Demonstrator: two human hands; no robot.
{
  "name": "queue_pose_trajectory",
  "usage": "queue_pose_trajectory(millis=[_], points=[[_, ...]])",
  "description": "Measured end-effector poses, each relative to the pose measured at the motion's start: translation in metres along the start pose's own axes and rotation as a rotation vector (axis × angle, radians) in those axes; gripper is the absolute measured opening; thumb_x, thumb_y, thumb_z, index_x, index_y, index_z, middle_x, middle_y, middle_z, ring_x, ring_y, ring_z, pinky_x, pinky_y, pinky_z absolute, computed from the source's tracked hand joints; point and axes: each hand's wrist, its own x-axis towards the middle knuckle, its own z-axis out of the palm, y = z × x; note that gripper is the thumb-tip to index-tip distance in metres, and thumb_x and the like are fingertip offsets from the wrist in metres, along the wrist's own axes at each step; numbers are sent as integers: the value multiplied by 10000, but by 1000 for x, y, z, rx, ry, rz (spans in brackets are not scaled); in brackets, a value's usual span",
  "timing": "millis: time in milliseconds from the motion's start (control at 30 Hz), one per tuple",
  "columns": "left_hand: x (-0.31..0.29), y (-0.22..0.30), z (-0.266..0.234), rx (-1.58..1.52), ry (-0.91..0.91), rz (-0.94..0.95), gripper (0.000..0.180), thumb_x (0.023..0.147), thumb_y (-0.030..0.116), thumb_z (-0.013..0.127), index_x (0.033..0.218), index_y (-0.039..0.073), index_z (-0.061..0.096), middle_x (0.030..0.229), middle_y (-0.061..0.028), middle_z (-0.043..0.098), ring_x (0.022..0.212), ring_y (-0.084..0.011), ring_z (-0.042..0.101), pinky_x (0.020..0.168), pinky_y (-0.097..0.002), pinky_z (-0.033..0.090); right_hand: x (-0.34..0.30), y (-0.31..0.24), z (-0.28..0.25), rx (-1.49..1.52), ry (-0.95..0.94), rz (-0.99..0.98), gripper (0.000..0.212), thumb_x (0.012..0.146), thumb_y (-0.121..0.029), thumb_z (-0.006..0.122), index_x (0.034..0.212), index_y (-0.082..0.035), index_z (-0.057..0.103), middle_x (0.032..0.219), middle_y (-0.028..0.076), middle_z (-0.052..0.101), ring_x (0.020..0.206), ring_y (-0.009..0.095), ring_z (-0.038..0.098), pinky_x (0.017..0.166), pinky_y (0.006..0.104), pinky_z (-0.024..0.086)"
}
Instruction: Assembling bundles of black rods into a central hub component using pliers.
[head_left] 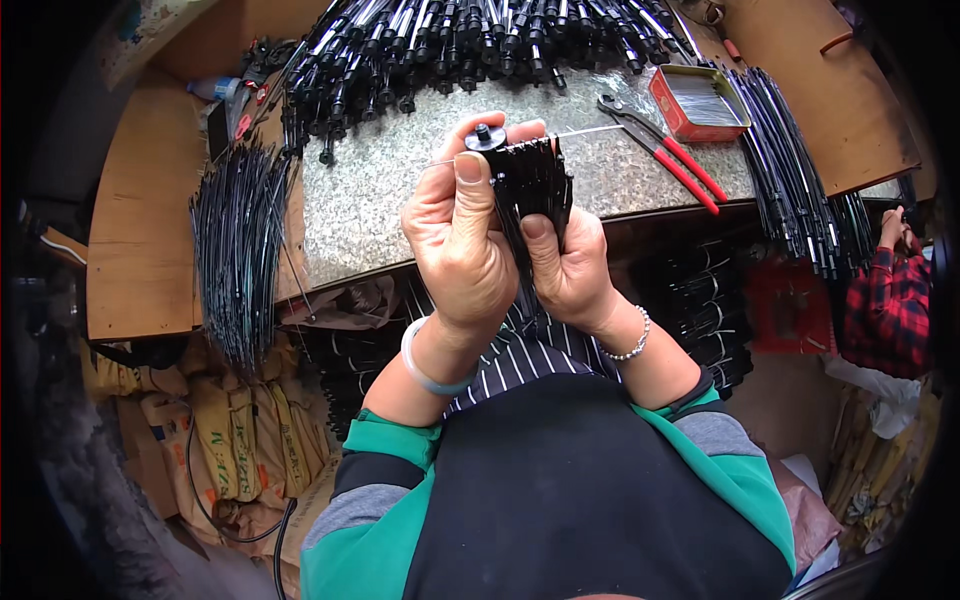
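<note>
My left hand [455, 225] and my right hand [570, 265] are raised together in front of my chest, over the near edge of the table. Between them stands a bundle of thin black cables [535, 180], ends up, with my right fingers and thumb closed round it. My left thumb presses a thin pale wire [590, 131] that stretches across the bundle's top and sticks out on both sides. A black disc-shaped fitting [486, 137] with a stub rises at my left fingertips, beside the bundle. The bundle's lower part is hidden by my hands.
A heap of black cables with metal tubes [470, 40] covers the far speckled tabletop [350, 210]. Red-handled pliers [670, 155] and a red tin of wires [700, 105] lie right. Cable bundles [240, 250] hang over the left edge. Another person's plaid sleeve [885, 300] shows far right.
</note>
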Motion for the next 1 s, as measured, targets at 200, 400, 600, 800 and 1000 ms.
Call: queue_pose_trajectory(millis=[200,400,600,800,1000], points=[[2,-1,-3,-141,-33,-113,374,943,254,445,1174,-40,447,1110,-205,565,1012,-272,577,878,-352,475,2,-4,-5,85,-23,56,320,932,-269,491,979,34,581,709,103,608,646,114,547,589,271,449],[1,-1,11,-170,21,-98,362,951,249,431,1153,-49,467,1090,-196,584,971,-232,592,856,-320,478,2,-1,-7,132,-37,65,338,934,-286,484,1012,30,574,714,96,610,676,111,555,615,268,458],[10,6,14,-263,143,-246,340,950,244,441,1102,-53,509,1080,-170,596,918,-204,610,820,-285,488,5,3,1,183,51,-60,321,928,-283,499,1042,11,561,746,105,622,671,139,592,608,283,466],[7,2,-2,9,30,-130,402,941,297,464,1130,-53,523,1022,-114,595,832,-140,602,737,-232,486,1,10,-1,-105,100,-59,279,907,-257,536,1026,-5,548,748,126,618,628,254,621,557,315,470],[1,-5,1,466,126,177,292,896,112,562,1146,-38,543,920,-50,604,777,-60,546,689,-179,442,3,4,5,-244,198,-203,260,885,-252,568,1002,-20,556,713,138,600,628,326,611,530,342,469]])
